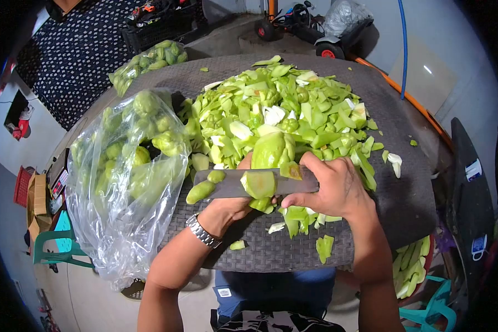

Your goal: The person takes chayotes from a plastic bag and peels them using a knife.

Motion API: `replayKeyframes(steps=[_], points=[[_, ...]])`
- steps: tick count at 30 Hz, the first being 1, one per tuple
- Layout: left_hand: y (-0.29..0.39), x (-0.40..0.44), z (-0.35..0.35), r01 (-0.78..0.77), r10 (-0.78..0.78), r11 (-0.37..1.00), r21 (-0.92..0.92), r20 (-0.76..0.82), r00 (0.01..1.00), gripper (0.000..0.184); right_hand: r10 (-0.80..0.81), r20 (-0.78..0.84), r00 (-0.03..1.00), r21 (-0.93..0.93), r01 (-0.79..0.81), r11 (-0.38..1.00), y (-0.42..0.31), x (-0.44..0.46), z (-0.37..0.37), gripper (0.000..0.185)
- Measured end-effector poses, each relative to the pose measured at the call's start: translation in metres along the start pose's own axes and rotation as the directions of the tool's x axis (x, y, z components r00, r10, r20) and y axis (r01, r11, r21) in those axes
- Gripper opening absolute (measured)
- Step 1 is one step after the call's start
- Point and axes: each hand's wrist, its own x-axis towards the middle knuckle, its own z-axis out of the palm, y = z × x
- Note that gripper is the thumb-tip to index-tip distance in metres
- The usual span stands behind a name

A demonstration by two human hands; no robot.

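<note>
My left hand, with a metal watch on the wrist, is closed around a green chayote; the blade in front hides most of its fingers. My right hand is closed on a broad-bladed knife, whose handle is hidden in the grip. The blade lies across the near side of the chayote, pointing left. Cut green pieces cling to the blade, among them a pale-faced slice and a small piece toward the tip. Beyond my hands a heap of chayote slices covers the table's middle.
A clear plastic bag of whole chayotes stands on the left of the dark woven table. Another filled bag lies behind it. At lower right sits a container of slices beside a teal stool.
</note>
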Motion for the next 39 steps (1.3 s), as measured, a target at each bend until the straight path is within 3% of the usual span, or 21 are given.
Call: replayKeyframes(steps=[1, 7, 10, 11, 14, 17, 21, 24, 25, 28, 29, 32, 33, 36, 39], points=[[0.000, -0.001, 0.002, -0.043, 0.041, 0.994, 0.103, 0.016, 0.999, 0.054, -0.004, 0.003, 1.000, -0.022, 0.004, 1.000, -0.001, 0.000, 0.000, 0.078], [-0.003, 0.003, 0.009, -0.213, 0.210, 0.974, 0.076, 0.051, 0.976, 0.060, -0.085, -0.061, 0.994, -0.064, 0.081, 0.995, 0.000, 0.000, 0.002, 0.078], [0.005, -0.013, 0.008, -0.007, 0.009, 0.988, 0.153, -0.012, 1.000, 0.061, 0.101, -0.004, 0.995, -0.049, -0.101, 0.994, 0.013, 0.001, -0.006, 0.075], [0.006, -0.014, 0.008, 0.056, -0.049, 0.990, 0.128, -0.051, 0.997, 0.060, 0.028, -0.071, 0.997, -0.039, -0.031, 0.999, 0.025, 0.001, -0.005, 0.070], [0.017, -0.017, 0.012, 0.228, -0.214, 0.968, 0.103, -0.137, 0.967, 0.048, 0.051, -0.067, 0.996, -0.069, -0.055, 0.996, 0.033, 0.002, -0.012, 0.068], [0.024, -0.016, 0.012, 0.105, -0.104, 0.989, 0.101, -0.013, 0.994, 0.037, 0.122, -0.066, 0.990, -0.039, -0.125, 0.991, 0.043, 0.002, -0.013, 0.068], [0.026, -0.014, 0.010, 0.110, -0.110, 0.983, 0.148, -0.010, 0.994, 0.039, 0.236, 0.014, 0.972, -0.041, -0.235, 0.971, 0.028, 0.005, -0.008, 0.069], [0.019, -0.013, 0.018, 0.048, -0.055, 0.978, 0.203, 0.027, 0.998, 0.038, 0.179, 0.008, 0.984, 0.002, -0.179, 0.984, 0.026, 0.005, -0.006, 0.070], [0.015, -0.008, 0.010, 0.058, -0.077, 0.968, 0.245, 0.069, 0.995, 0.045, 0.210, 0.054, 0.976, 0.024, -0.211, 0.977, 0.028, 0.005, -0.008, 0.071], [0.028, -0.008, 0.014, 0.106, -0.106, 0.989, 0.104, -0.012, 0.994, 0.058, 0.295, 0.059, 0.954, 0.019, -0.296, 0.955, 0.045, 0.003, -0.016, 0.070], [0.037, -0.010, 0.014, 0.143, -0.136, 0.977, 0.160, -0.053, 0.989, 0.069, 0.331, 0.072, 0.941, -0.007, -0.331, 0.943, 0.052, 0.003, -0.018, 0.070], [0.031, -0.004, 0.002, 0.100, -0.103, 0.986, 0.133, 0.015, 0.995, 0.069, 0.412, 0.175, 0.894, -0.045, -0.411, 0.910, 0.033, 0.010, -0.021, 0.069], [0.028, -0.005, 0.010, 0.077, -0.080, 0.992, 0.100, 0.021, 0.997, 0.071, 0.306, 0.067, 0.950, -0.016, -0.306, 0.952, 0.031, 0.010, -0.011, 0.069], [0.026, -0.008, 0.021, 0.056, -0.060, 0.981, 0.188, 0.014, 0.998, 0.077, 0.344, 0.132, 0.930, 0.001, -0.347, 0.938, 0.032, 0.008, -0.016, 0.069], [0.037, -0.014, 0.027, 0.044, -0.048, 0.979, 0.197, 0.016, 0.999, 0.085, 0.534, 0.112, 0.838, -0.046, -0.532, 0.845, 0.048, 0.006, -0.033, 0.071]])
